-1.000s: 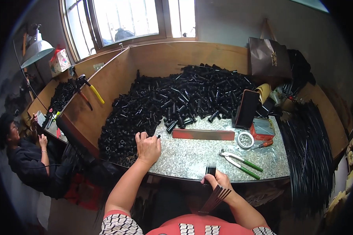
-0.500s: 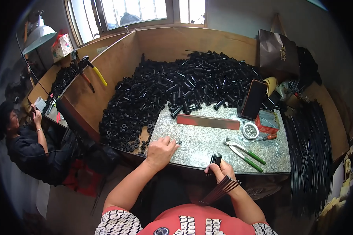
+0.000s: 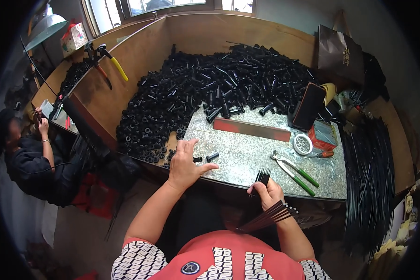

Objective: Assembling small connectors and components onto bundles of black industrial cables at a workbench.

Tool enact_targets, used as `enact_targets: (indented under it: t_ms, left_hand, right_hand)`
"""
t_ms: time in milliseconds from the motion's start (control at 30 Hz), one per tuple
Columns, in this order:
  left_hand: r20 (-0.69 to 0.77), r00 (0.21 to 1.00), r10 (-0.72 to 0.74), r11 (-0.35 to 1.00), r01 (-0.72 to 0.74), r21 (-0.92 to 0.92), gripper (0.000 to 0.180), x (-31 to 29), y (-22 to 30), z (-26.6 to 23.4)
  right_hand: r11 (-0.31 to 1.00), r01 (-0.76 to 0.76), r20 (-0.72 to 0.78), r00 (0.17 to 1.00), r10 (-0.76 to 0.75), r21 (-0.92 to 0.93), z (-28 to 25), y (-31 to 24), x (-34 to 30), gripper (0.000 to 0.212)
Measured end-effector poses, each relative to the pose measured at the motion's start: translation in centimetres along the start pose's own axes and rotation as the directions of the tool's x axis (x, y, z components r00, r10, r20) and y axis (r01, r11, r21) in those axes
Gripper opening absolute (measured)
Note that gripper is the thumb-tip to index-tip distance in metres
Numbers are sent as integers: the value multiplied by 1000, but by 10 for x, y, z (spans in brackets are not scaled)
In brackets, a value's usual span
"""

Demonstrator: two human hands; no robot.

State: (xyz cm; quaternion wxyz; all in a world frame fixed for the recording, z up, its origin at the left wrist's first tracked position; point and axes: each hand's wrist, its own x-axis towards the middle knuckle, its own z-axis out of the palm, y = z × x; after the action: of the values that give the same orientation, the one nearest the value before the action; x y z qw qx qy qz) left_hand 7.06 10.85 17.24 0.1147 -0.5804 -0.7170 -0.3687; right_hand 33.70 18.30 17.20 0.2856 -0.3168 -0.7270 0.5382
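My left hand (image 3: 185,164) rests flat on the near left part of the speckled stone slab (image 3: 247,158), fingers spread, holding nothing. Two small black tubes (image 3: 206,157) lie just right of its fingers. My right hand (image 3: 266,192) is closed around a bundle of thin black rods (image 3: 267,205); their tips fan up over the slab's front edge and the long ends slant down toward my lap. A big heap of short black tubes (image 3: 210,93) covers the bench beyond the slab.
On the slab lie a red flat bar (image 3: 252,129), green-handled pliers (image 3: 296,170), a round tin (image 3: 302,143) and a red box (image 3: 323,136). Long black rods (image 3: 368,168) are piled at the right. Another person (image 3: 30,156) sits at the left.
My left hand has drawn back from the tube heap to the slab's near edge, leaving small tubes beside it. The view has tilted down and closer; my right hand keeps the rods.
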Motion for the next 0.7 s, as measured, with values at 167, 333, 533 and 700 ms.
enact_targets:
  t_ms: [167, 333, 533, 700]
  left_hand:
    - [145, 989, -5, 983, 31, -181, 52, 3, 17, 5]
    - [329, 941, -75, 996, 53, 75, 15, 6, 19, 16]
    - [423, 889, -174, 757, 396, -520, 16, 7, 31, 15]
    - [711, 691, -131, -249, 672, -698, 22, 2, 66, 14]
  right_hand:
    - [1000, -12, -2, 1000, 12, 7, 2, 0, 1, 25]
    - [1000, -6, 11, 1000, 7, -11, 2, -2, 0, 26]
    - [999, -9, 15, 1000, 9, -32, 3, -10, 3, 27]
    - [1000, -17, 57, 998, 15, 23, 5, -12, 5, 24]
